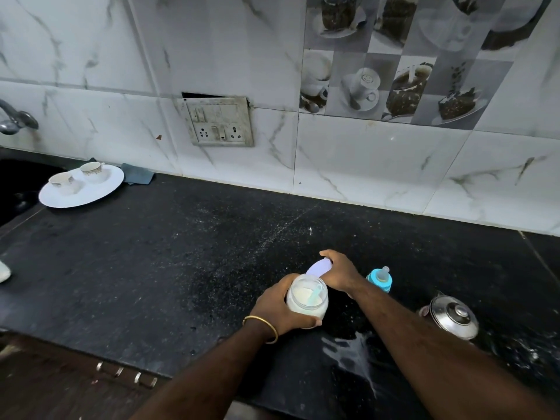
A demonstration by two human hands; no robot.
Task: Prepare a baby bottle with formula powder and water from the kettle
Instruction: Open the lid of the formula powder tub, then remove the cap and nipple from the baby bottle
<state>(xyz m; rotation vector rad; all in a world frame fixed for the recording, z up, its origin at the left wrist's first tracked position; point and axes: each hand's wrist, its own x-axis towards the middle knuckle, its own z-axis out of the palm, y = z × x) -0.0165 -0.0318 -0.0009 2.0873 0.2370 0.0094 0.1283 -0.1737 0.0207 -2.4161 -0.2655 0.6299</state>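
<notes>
My left hand [280, 310] grips a clear jar of white formula powder [306, 298] on the black counter, with a pale blue scoop standing in the powder. Just behind the jar, my right hand [339, 272] holds the jar's white lid [318, 266], tilted off the open mouth. To the right stands the baby bottle [380, 278] with its blue collar and teat on. The steel kettle [453, 318], lid on, sits further right near the counter's front.
Water is spilled on the counter [181, 253] in front of the kettle [351, 353]. A white plate [100, 190] with two cups lies at the far left beside the sink, with a blue cloth [138, 175] behind it. A socket panel [219, 122] is on the tiled wall.
</notes>
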